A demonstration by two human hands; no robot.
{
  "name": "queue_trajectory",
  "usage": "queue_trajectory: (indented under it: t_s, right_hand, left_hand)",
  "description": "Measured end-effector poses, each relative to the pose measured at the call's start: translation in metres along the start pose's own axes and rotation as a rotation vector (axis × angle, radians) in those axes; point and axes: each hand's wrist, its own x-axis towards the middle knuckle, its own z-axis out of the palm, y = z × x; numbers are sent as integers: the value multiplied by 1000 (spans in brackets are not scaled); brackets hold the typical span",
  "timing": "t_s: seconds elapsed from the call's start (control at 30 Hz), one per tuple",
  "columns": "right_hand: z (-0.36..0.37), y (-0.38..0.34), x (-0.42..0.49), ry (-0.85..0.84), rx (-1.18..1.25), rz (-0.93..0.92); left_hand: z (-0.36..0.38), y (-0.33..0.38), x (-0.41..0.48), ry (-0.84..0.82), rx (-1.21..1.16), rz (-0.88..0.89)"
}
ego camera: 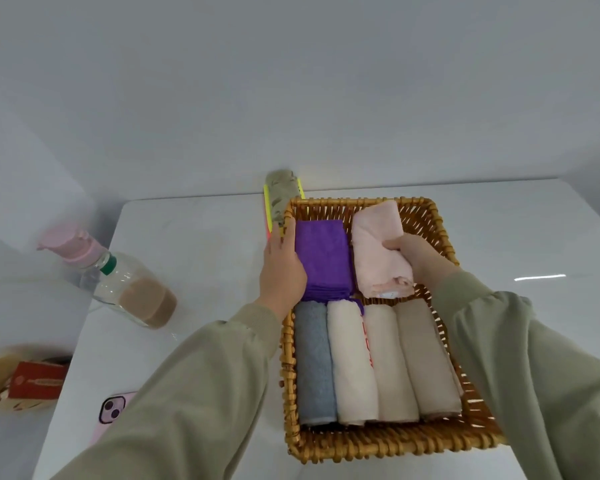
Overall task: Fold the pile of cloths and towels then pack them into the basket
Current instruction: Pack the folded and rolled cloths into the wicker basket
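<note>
A wicker basket [395, 445] stands on the white table. Its near half holds several rolled towels side by side: blue-grey [314, 362], cream [352, 365], beige [390, 365] and taupe [426, 358]. In the far half lie a folded purple cloth [324, 258] and a folded pink towel [374, 244]. My left hand [281, 268] lies along the purple cloth's left side at the basket wall, fingers straight. My right hand [416, 254] grips the pink towel from its right side.
A yellow-and-pink object with a grey-green cloth on it [281, 199] lies just beyond the basket's far left corner. A bottle with a pink cap [118, 282] lies at the left. A pink phone [113, 410] and a red box [37, 379] are near the table's left edge.
</note>
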Motion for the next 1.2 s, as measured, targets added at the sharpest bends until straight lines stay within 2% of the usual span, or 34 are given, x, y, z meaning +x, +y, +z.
queue_trajectory:
  t_s: [0.1, 0.27, 0.37, 0.47, 0.53, 0.6, 0.77, 0.87, 1.1, 1.2]
  right_hand:
    - [-13, 17, 13, 148, -190, -75]
    - [-3, 25, 17, 69, -272, -284]
    - [3, 23, 26, -19, -137, -177]
    - [4, 27, 37, -82, 67, -6]
    - [4, 34, 43, -92, 185, 86]
    - [7, 42, 48, -64, 183, 144]
    - [21, 52, 61, 103, -126, 7]
    - [26, 51, 66, 110, -273, -109]
    - [39, 61, 72, 195, -827, -270]
    - [42, 67, 74, 288, -855, -275]
  left_hand:
    - [-1, 3, 1, -11, 364, 119]
    - [3, 2, 6, -152, 655, 372]
    - [4, 1, 6, -220, 753, 456]
    - [2, 3, 5, -265, 768, 439]
    - [1, 5, 5, -284, 796, 425]
    - [0, 6, 5, -294, 812, 416]
    - [-1, 9, 5, -300, 819, 392]
    - [-2, 10, 4, -303, 808, 379]
    - [-1, 13, 4, -304, 801, 349]
    - [-2, 13, 5, -299, 794, 347]
